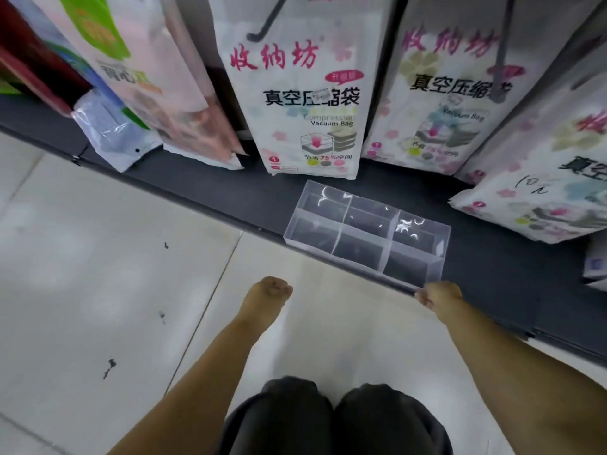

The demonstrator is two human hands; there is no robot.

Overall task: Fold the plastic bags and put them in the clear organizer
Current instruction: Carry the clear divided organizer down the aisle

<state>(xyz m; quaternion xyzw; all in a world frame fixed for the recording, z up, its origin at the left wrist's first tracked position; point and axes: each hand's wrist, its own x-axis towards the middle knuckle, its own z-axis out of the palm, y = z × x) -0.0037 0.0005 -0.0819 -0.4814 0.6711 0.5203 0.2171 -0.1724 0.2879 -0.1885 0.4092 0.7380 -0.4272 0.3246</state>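
The clear organizer, a see-through box with several compartments, lies on the dark bottom shelf, and every compartment I can see into holds nothing. My right hand sits at its near right corner, fingers pinching the corner edge. My left hand hovers over the floor to the left of the organizer, fingers curled into a loose fist with nothing in it. White vacuum bag packages hang just behind the organizer. No loose plastic bag shows.
More printed bag packages hang at the left and the right, and one lies tilted on the shelf at right. Pale floor tiles fill the left and foreground. My knees in dark shorts are at the bottom.
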